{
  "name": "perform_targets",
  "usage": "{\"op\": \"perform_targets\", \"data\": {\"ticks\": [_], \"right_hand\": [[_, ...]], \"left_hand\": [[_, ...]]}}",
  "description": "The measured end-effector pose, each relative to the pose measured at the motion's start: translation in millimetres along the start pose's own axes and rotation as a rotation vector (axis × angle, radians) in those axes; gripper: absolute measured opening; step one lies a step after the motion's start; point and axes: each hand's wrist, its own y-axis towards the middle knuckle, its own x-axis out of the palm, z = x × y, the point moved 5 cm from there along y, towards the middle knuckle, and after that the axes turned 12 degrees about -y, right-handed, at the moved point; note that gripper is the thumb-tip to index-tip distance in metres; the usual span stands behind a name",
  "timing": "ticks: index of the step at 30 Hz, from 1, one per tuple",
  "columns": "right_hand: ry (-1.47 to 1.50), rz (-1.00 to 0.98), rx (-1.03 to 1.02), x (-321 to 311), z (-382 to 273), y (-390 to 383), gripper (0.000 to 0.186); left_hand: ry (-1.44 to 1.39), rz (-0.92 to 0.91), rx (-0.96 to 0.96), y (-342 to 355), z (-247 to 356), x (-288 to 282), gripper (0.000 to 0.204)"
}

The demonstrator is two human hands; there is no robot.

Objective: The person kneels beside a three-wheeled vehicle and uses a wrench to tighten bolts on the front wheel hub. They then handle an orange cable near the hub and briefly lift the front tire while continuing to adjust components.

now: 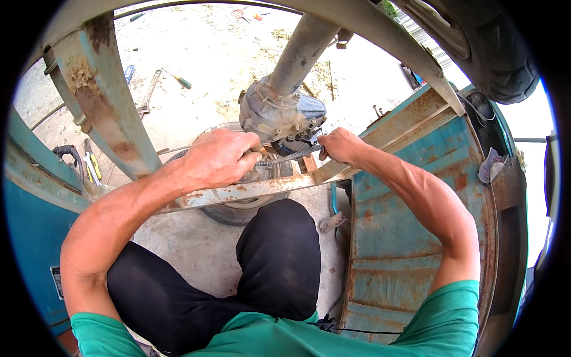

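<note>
My left hand (221, 156) is closed, thumb against the curled fingers, just above the rusty pale frame rail (238, 191). From it a thin grey ribbed cable (290, 157) runs right to my right hand (340, 146), whose fingers are pinched round the other end. What lies inside each grip is hidden by the fingers. Directly beyond the cable sits a grey metal gear housing (267, 113) with bolts around it, joined to a thick tube (304, 53). Below the cable, past the rail, a wheel (238, 214) lies on the ground.
Rusty blue-green panels (410, 232) rise at my right, and a rusted upright beam (98, 101) at my left. A large black tyre (505, 59) hangs at the upper right. On the ground are an adjustable wrench (150, 92), a screwdriver (178, 79) and yellow-handled tools (92, 166).
</note>
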Motion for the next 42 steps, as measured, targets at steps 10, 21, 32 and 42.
{"op": "perform_targets", "data": {"ticks": [10, 21, 32, 42], "right_hand": [[-0.482, 0.256, -0.468, -31, -32, -56, 0.035], [-0.616, 0.292, -0.801, -60, -32, -36, 0.044], [-0.656, 0.695, -1.101, -51, -28, -26, 0.043], [-0.344, 1.026, -0.515, -29, -33, -26, 0.049]], "left_hand": [[-0.014, 0.005, -0.021, -3, -3, -4, 0.022], [0.017, -0.008, -0.076, -2, -6, -2, 0.022], [-0.040, -0.057, -0.093, 8, -11, 11, 0.023], [-0.024, -0.042, -0.085, 9, -16, 14, 0.026]]}}
